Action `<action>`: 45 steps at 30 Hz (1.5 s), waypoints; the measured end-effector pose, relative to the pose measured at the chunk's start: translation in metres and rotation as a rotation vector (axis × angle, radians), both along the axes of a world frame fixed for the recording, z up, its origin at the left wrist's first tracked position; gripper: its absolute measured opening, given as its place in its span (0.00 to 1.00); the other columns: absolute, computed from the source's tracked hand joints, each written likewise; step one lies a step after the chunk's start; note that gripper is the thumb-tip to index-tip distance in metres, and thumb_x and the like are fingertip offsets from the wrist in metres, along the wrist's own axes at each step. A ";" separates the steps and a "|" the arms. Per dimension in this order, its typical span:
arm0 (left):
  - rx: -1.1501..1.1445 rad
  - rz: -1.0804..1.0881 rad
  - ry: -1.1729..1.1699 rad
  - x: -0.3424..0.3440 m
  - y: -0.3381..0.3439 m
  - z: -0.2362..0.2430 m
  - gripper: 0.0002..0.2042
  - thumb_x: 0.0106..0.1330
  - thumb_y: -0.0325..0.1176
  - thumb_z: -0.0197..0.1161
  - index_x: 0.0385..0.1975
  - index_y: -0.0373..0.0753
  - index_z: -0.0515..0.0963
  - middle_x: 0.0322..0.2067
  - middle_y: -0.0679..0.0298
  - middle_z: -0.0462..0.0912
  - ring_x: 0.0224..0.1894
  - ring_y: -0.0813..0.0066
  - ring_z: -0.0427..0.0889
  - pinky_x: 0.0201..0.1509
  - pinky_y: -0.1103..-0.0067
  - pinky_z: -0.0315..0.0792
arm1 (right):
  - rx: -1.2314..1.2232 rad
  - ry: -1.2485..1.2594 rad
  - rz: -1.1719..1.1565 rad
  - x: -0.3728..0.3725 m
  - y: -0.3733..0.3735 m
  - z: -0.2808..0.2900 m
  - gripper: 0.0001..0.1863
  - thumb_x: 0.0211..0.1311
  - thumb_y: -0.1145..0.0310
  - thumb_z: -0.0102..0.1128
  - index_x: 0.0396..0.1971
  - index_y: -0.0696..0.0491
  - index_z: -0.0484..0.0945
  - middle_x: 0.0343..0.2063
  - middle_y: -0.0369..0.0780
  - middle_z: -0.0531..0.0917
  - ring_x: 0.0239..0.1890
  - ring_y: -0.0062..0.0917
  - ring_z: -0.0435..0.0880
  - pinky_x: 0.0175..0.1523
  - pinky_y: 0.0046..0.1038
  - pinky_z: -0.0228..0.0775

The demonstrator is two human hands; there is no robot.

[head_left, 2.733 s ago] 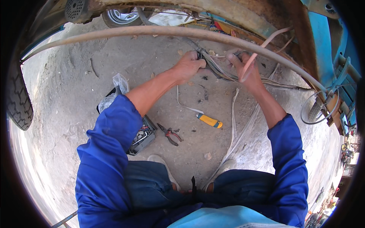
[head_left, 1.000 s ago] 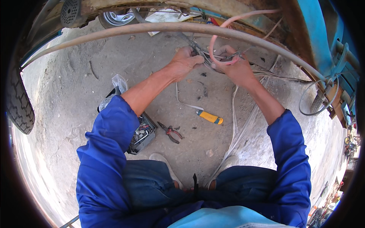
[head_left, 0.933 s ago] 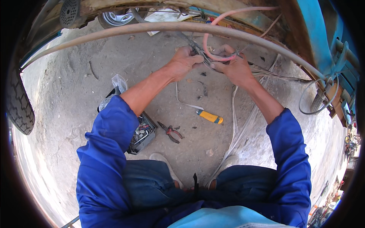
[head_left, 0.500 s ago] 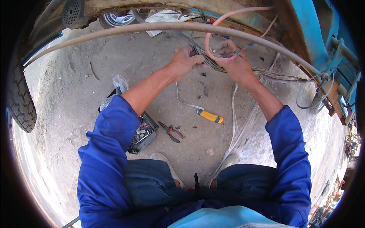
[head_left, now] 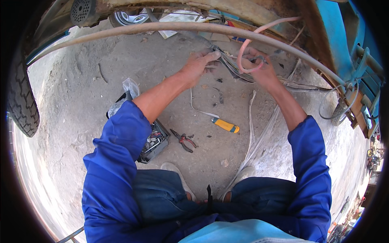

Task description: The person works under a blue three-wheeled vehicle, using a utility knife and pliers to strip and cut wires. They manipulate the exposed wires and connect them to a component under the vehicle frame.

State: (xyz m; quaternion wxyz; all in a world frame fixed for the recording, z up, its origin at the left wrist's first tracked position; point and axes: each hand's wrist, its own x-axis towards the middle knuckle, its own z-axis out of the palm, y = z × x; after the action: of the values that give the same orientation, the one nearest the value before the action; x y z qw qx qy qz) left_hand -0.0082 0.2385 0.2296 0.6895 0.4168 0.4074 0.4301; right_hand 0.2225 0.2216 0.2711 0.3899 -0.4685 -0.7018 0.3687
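Observation:
Fingers of my left hand [head_left: 197, 68] are closed on the near side of a wiring harness [head_left: 233, 67], a bundle of thin grey and dark wires. The bundle runs from that hand down to the right, past my right hand [head_left: 264, 75], toward the blue frame. A pink hose [head_left: 241, 52] hangs from the upper right and loops in front of my right hand, its lower end at the closed fingers. A short dark piece shows at those fingers, too small to name. Parts of the right fingers are hidden by the hose.
A thick bar [head_left: 178, 27] arches across above my hands, below a rusty blue vehicle frame [head_left: 330, 32]. On the concrete ground lie a yellow-handled tool [head_left: 225, 124], red-handled pliers [head_left: 184, 141] and a toolbox [head_left: 156, 148]. Tyre [head_left: 23, 97] stands at left; white strips [head_left: 259, 141] trail near my feet.
My right hand has moved right, away from the left hand, and the pink hose loop has swung right with it. More of the wire bundle shows between the hands. The left fingers have shifted slightly.

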 end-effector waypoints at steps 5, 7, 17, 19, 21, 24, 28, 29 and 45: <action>0.019 0.070 -0.056 -0.004 0.010 -0.003 0.11 0.72 0.38 0.66 0.46 0.38 0.80 0.43 0.65 0.84 0.45 0.74 0.83 0.49 0.75 0.77 | 0.075 -0.256 -0.061 0.007 -0.014 -0.003 0.15 0.67 0.67 0.64 0.48 0.60 0.81 0.36 0.44 0.85 0.33 0.28 0.82 0.43 0.29 0.76; -0.003 0.116 -0.068 -0.001 0.014 -0.005 0.11 0.72 0.36 0.66 0.46 0.36 0.79 0.43 0.64 0.84 0.45 0.73 0.83 0.49 0.75 0.79 | 0.067 -0.327 -0.050 0.009 -0.020 -0.004 0.15 0.67 0.67 0.62 0.49 0.60 0.79 0.42 0.50 0.85 0.38 0.35 0.83 0.47 0.33 0.76; 0.074 0.024 -0.122 -0.007 0.025 -0.010 0.15 0.71 0.25 0.63 0.52 0.28 0.69 0.44 0.60 0.79 0.47 0.72 0.83 0.59 0.75 0.81 | 0.626 -0.723 0.101 0.038 -0.084 -0.057 0.26 0.54 0.68 0.69 0.53 0.54 0.74 0.51 0.46 0.76 0.56 0.43 0.75 0.62 0.44 0.65; 0.073 0.022 -0.114 -0.007 0.024 -0.009 0.14 0.70 0.23 0.62 0.52 0.28 0.68 0.44 0.60 0.79 0.48 0.71 0.83 0.60 0.74 0.82 | 0.386 -0.856 0.302 0.035 -0.101 -0.092 0.25 0.55 0.66 0.68 0.52 0.54 0.73 0.52 0.46 0.76 0.56 0.45 0.76 0.60 0.44 0.68; 0.051 0.026 -0.129 -0.006 0.023 -0.007 0.15 0.70 0.22 0.62 0.53 0.29 0.68 0.46 0.59 0.79 0.49 0.70 0.83 0.60 0.74 0.82 | 0.115 -0.952 0.397 0.023 -0.115 -0.131 0.26 0.57 0.65 0.67 0.55 0.54 0.72 0.52 0.47 0.76 0.56 0.46 0.77 0.57 0.45 0.72; 0.052 0.018 -0.176 -0.005 0.023 -0.005 0.16 0.70 0.22 0.62 0.54 0.31 0.68 0.48 0.58 0.79 0.50 0.68 0.83 0.59 0.73 0.82 | -0.066 -1.048 0.469 0.011 -0.131 -0.178 0.29 0.59 0.66 0.65 0.60 0.55 0.69 0.52 0.47 0.75 0.56 0.45 0.78 0.55 0.48 0.75; -0.009 0.064 -0.231 -0.007 0.023 -0.007 0.15 0.71 0.25 0.62 0.55 0.34 0.69 0.49 0.57 0.80 0.50 0.65 0.84 0.57 0.70 0.82 | -0.188 -1.161 0.448 -0.006 -0.147 -0.219 0.28 0.64 0.69 0.59 0.64 0.55 0.67 0.54 0.47 0.74 0.57 0.45 0.78 0.57 0.49 0.75; -0.010 0.054 -0.258 -0.008 0.023 -0.007 0.15 0.72 0.26 0.61 0.54 0.35 0.69 0.49 0.58 0.81 0.50 0.65 0.84 0.56 0.69 0.82 | -0.172 -1.143 0.409 -0.007 -0.147 -0.225 0.27 0.64 0.70 0.57 0.64 0.54 0.67 0.54 0.48 0.73 0.57 0.46 0.78 0.57 0.50 0.75; -0.093 0.058 -0.275 -0.012 0.031 -0.009 0.11 0.74 0.37 0.62 0.49 0.40 0.75 0.41 0.63 0.81 0.42 0.68 0.84 0.47 0.69 0.81 | -0.467 -0.437 0.281 0.010 -0.114 -0.111 0.23 0.70 0.66 0.45 0.62 0.57 0.70 0.41 0.49 0.80 0.40 0.32 0.84 0.45 0.36 0.75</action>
State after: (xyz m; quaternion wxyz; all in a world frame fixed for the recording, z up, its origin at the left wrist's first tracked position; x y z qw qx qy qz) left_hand -0.0207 0.2699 0.2210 0.7447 0.3097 0.3405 0.4833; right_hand 0.2326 0.1075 0.1599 0.0582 -0.5116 -0.7232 0.4603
